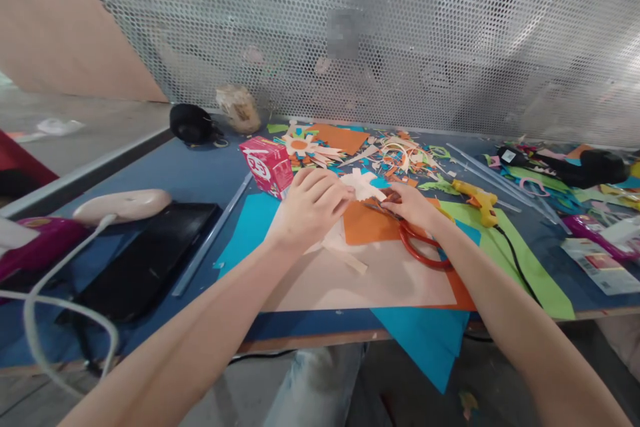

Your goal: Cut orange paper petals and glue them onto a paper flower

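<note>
A white paper flower cut-out [363,183] with a blue part at its right side is between my two hands. My left hand [313,205] is closed, its curled fingertips at the flower's left edge. At the opposite edge, by the blue part, my right hand [413,205] pinches the cut-out. Red-handled scissors [425,255] lie under my right hand, blades pointing up-left below the flower; no finger shows in their loops. Beneath are an orange sheet [367,228] and a pale pink sheet [400,283], with a narrow paper strip [356,263] on the pink one.
A pink box [267,165] stands beyond my left hand. Paper scraps [400,155] cover the back by the perforated metal panel [300,33]. A yellow glue gun [477,202] lies on green paper [543,277]. Clear sticks [215,237], a black tablet-like slab [150,263] and a white cable are left.
</note>
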Demonstrator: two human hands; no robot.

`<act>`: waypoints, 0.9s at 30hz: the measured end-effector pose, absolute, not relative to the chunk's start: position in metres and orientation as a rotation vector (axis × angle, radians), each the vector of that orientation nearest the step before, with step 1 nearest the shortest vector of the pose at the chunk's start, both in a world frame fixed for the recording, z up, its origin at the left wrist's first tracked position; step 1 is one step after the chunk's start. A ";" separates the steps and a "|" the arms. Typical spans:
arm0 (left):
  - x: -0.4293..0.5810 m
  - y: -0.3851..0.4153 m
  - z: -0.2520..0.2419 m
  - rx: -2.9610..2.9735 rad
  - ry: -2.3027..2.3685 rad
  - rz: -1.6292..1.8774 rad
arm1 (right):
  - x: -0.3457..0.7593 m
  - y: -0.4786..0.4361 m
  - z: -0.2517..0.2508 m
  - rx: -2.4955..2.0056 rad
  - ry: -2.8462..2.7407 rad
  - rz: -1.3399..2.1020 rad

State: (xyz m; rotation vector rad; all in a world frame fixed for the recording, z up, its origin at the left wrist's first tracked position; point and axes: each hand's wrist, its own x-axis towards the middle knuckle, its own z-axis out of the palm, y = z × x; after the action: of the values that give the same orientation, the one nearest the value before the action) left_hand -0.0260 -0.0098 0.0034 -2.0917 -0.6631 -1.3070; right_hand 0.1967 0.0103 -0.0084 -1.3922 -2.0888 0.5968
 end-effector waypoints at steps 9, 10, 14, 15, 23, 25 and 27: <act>-0.026 -0.017 0.009 -2.132 -0.603 -1.330 | 0.209 0.003 0.017 -1.316 -1.846 0.393; -0.026 -0.019 0.010 -2.118 -0.588 -1.345 | 0.213 -0.002 0.025 -1.294 -1.794 0.349; -0.023 -0.027 0.015 -2.095 -0.524 -1.335 | 0.212 -0.031 0.050 -1.036 -1.450 0.016; -0.021 -0.029 0.015 -2.096 -0.513 -1.327 | 0.208 -0.038 0.053 -0.939 -1.421 -0.060; -0.014 -0.031 0.011 -2.258 -0.561 -1.488 | 0.182 -0.067 0.039 -0.787 -1.786 0.078; -0.015 -0.031 0.011 -2.284 -0.554 -1.510 | 0.182 -0.067 0.037 -0.790 -1.813 0.070; -0.015 -0.032 0.011 -2.298 -0.563 -1.523 | 0.182 -0.067 0.037 -0.776 -1.823 0.049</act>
State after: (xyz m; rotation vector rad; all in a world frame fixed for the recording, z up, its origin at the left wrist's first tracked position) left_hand -0.0147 -0.0317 0.0109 -2.2976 -0.5633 -1.5235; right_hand 0.1819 -0.0671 0.0368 -0.7763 -1.8231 0.0495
